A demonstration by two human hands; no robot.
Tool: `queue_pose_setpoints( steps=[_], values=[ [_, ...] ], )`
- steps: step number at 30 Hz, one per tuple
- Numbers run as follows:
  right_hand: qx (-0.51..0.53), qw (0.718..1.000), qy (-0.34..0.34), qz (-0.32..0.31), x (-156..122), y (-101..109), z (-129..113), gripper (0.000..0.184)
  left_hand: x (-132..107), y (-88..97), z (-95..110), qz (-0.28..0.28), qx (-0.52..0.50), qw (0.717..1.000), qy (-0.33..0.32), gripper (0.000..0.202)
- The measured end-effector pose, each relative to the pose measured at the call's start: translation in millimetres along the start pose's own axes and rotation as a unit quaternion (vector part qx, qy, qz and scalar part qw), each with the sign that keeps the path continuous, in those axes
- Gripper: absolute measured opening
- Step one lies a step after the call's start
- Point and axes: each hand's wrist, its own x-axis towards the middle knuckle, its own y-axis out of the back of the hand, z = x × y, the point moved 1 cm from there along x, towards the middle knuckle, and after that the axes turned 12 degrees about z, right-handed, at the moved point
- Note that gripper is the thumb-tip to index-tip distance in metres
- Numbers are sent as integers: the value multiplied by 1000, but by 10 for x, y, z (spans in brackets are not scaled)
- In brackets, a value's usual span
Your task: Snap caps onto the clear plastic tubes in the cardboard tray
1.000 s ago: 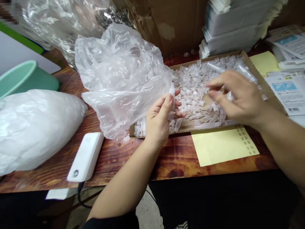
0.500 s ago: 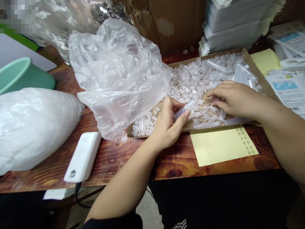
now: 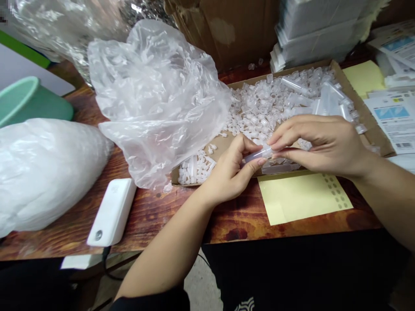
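Note:
My left hand [image 3: 231, 172] pinches a small clear plastic tube [image 3: 258, 154] between thumb and fingers, holding it almost level over the near edge of a shallow cardboard tray [image 3: 376, 134]. My right hand [image 3: 319, 144] meets it from the right, its fingertips closed on the tube's right end, where a small clear cap sits. The tray is heaped with several clear plastic caps [image 3: 262, 108] and longer tubes [image 3: 293, 85].
A crumpled clear plastic bag [image 3: 155, 99] lies over the tray's left end. A filled white bag [image 3: 45, 172], a green tub [image 3: 29, 101] and a white power bank [image 3: 112, 212] sit left. A yellow sheet [image 3: 301, 196] lies in front; leaflets [image 3: 394, 116] lie right.
My left hand lowered the tube from upright to level. My right hand dipped into the caps, then came left and closed on the tube's end.

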Motion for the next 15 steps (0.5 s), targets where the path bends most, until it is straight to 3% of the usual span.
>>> queue_pose_setpoints(
  steps=[4, 7, 10, 13, 15],
  values=[
    [5, 996, -92, 16, -55, -85, -14, 6, 2, 8, 46, 5, 7, 999, -50, 11],
    [31, 981, -193, 5, -79, -109, 11, 30, 1, 9, 39, 6, 3, 999, -44, 12],
    [54, 984, -169, 1, -61, -67, -5, 43, -5, 15, 11, 14, -11, 1000, -24, 13],
    [12, 988, -154, -23, -46, -27, -41, 17, -11, 22, 1, 11, -18, 1000, -13, 14],
    [-26, 985, -164, -42, -50, -26, -56, 26, -12, 22, 4, 8, -26, 1000, 0, 15]
  ],
)
